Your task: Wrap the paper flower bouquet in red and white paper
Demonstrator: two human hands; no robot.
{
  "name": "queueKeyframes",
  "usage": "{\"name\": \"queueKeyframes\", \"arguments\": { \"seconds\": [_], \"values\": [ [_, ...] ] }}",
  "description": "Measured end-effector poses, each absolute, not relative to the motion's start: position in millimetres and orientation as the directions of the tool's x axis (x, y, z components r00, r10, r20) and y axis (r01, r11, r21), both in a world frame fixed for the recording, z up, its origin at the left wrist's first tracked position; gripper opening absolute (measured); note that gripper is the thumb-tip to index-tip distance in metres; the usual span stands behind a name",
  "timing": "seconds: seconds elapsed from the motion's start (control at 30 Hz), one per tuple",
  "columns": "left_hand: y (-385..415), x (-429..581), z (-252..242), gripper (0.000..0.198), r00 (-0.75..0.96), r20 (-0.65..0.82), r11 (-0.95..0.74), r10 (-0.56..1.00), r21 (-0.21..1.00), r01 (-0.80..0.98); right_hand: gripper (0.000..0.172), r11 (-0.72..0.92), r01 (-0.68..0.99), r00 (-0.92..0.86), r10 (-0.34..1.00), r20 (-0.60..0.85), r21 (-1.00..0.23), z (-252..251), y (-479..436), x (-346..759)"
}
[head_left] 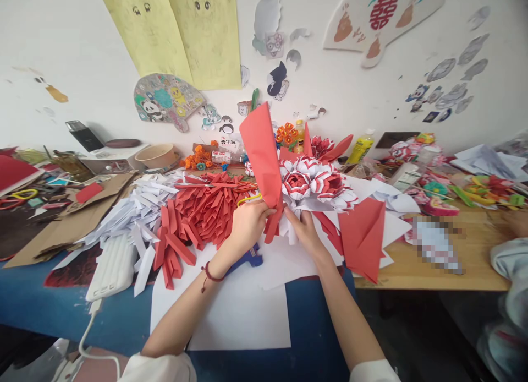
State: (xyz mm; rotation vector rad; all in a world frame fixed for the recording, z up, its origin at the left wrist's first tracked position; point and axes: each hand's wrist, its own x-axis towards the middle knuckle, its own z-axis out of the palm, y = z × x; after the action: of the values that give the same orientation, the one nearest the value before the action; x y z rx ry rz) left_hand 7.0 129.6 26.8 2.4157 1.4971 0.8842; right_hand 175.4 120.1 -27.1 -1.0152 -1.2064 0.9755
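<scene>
Clearly, the left hand (247,223) pinches a red paper sheet (264,153) upright at 12 o'clock, probably for wrapping; the right hand (303,228) grips the paper flower bouquet (315,181) stem, steadying it at table centre.

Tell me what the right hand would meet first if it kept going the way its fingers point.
The right hand, fingers pointing up and away, would probably first meet the red-and-white folded paper flower bouquet directly ahead; its fingertips seem already at the white base, though depth is unclear.
</scene>
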Motion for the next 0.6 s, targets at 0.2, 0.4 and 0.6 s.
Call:
{"name": "queueKeyframes", "arguments": {
  "seconds": [0.2,0.4,0.6],
  "values": [
    [129,8,29,0.028,0.308,0.413,-0.489,0.857,0.464,0.738,0.034,0.299,0.026,0.130,0.945,0.300,-0.954,-28,120,177],
    [131,-3,27,0.029,0.273,0.488,-0.409,0.829,0.198,0.891,0.041,0.287,0.045,0.181,0.940,0.290,-0.957,-27,119,179],
    [128,7,23,0.028,0.306,0.436,-0.470,0.846,0.339,0.815,0.039,0.314,0.047,0.150,0.936,0.318,-0.948,-24,116,175]
  ]
}}
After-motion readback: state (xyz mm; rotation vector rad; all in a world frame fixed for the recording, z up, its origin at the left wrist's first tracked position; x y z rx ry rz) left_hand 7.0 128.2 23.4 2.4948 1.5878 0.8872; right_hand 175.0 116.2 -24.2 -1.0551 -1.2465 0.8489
